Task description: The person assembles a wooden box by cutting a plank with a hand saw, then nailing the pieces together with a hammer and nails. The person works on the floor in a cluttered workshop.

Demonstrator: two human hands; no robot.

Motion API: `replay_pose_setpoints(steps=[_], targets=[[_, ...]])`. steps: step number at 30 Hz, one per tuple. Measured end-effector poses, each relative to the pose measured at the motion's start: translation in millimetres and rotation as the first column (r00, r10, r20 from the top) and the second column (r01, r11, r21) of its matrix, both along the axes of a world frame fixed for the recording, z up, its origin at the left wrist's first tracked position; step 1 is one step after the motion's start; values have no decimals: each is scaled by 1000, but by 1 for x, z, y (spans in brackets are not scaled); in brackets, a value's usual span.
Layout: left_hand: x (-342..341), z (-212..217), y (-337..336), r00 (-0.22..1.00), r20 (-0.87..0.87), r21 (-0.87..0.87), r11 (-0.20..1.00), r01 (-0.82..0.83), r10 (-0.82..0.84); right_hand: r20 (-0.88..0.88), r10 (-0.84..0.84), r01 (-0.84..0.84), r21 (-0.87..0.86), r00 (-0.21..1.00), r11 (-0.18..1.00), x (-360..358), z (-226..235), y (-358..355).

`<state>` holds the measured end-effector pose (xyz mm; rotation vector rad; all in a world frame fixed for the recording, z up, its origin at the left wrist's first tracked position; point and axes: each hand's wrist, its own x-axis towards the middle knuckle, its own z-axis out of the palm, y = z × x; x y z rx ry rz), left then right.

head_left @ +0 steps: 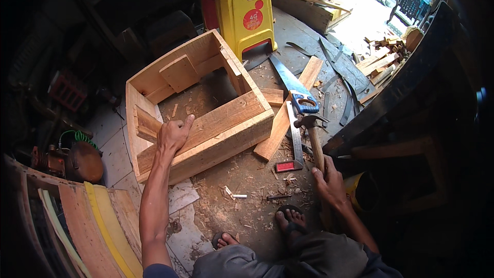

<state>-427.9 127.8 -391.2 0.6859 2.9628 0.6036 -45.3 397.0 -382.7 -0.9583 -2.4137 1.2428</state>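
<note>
The wooden frame [226,146] lies left of the right hand [329,181], its grip closed round the hammer [315,146], head pointing away from the body; the left hand [174,135], nearer, clasps the frame's long near side, thumb extended.

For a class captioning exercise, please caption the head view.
Left hand on a light-brown rectangular wooden frame; right hand holding a wooden-handled claw hammer.

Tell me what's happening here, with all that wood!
Someone is working with wood. Their left hand holds one side of an open wooden frame on the floor. Their right hand grips a hammer, away from the frame. A blue-handled saw and a square lie nearby, with wood chips scattered around.
</note>
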Motion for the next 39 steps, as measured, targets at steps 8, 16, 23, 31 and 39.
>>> replay_pose_setpoints(steps=[8,16,23,31,39], targets=[[23,-8,-31,993,-31,1,993,-115,115,-446,288,-197,239,848,951,-64,72,-1],[26,1,-35,987,-43,-35,987,-158,156,8,363,-347,317,932,883,-91,79,-2],[21,10,-19,987,12,-60,985,-161,162,302,310,-408,352,901,843,-97,42,32],[15,11,-21,989,77,-139,984,-112,123,309,286,-372,268,907,889,-98,40,29],[25,6,-13,992,91,-186,980,-69,87,120,-63,33,234,991,972,10,-120,9]])
